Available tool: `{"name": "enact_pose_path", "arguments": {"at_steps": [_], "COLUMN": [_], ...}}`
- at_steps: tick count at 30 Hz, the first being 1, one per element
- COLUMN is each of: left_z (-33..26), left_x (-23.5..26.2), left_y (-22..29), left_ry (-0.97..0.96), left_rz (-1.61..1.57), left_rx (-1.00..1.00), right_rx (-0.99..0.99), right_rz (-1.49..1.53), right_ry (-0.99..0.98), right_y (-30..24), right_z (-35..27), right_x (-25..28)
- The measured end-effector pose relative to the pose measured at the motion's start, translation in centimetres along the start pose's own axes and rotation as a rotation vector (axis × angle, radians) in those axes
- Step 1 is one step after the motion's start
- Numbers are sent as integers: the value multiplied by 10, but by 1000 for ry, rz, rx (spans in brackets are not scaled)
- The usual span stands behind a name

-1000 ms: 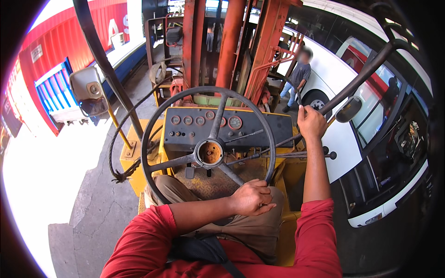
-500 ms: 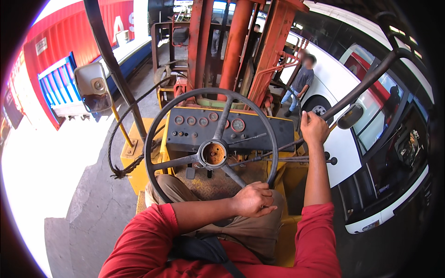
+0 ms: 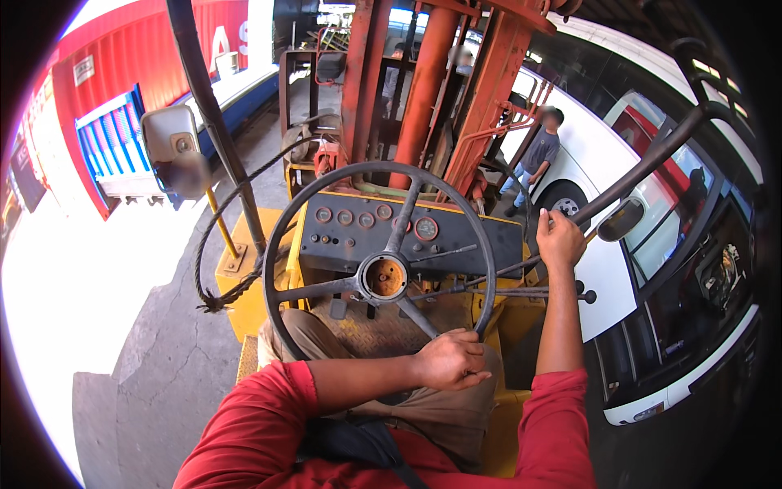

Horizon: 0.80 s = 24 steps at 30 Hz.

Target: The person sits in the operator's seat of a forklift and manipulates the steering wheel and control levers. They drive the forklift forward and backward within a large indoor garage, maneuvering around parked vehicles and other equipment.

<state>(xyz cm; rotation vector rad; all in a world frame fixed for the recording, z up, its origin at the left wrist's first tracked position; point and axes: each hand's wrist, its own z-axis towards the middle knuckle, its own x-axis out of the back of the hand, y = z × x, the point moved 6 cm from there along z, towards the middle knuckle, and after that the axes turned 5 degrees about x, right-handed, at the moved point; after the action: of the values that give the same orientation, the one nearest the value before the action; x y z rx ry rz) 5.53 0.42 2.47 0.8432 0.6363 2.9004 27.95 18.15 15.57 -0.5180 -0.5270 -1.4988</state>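
Note:
In the head view my left hand (image 3: 453, 359) is closed at the lower right of the large black steering wheel (image 3: 298, 213), with my forearm crossing in front of my body. The wheel's hub is uncovered and rusty inside. My right hand (image 3: 561, 240) is raised to the right of the wheel, closed on the slanted black post (image 3: 643, 169); part of its grip is hidden. Levers with black knobs (image 3: 588, 297) lie below my right wrist. Behind the wheel is a dark dashboard (image 3: 366, 243) with several round gauges.
Ahead stands an orange-red lift mast (image 3: 426, 98). A person (image 3: 538, 155) stands right of it, beside a white bus (image 3: 607, 155); another is partly hidden behind the mast. At left are a mirror (image 3: 169, 137), a hanging rope (image 3: 200, 261) and a red container (image 3: 122, 49).
The whole view has shifted slightly, so the wheel, dashboard and surroundings sit a little farther right and lower. Both hands keep their holds, and the wheel's spokes show no clear turn.

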Motion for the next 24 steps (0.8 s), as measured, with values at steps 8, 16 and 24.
{"name": "enact_pose_path", "arguments": {"at_steps": [8, 16, 24], "left_z": [1, 1, 4], "left_x": [0, -2, 1], "left_y": [1, 1, 3], "left_ry": [5, -13, -6], "left_rz": [8, 24, -3], "left_rx": [-10, -16, 0], "right_rx": [-13, -2, -6], "right_rz": [-6, -5, -26], "right_ry": [7, -1, -15], "right_y": [-1, 1, 0], "right_z": [-3, -1, -3], "right_x": [4, 3, 4]}}
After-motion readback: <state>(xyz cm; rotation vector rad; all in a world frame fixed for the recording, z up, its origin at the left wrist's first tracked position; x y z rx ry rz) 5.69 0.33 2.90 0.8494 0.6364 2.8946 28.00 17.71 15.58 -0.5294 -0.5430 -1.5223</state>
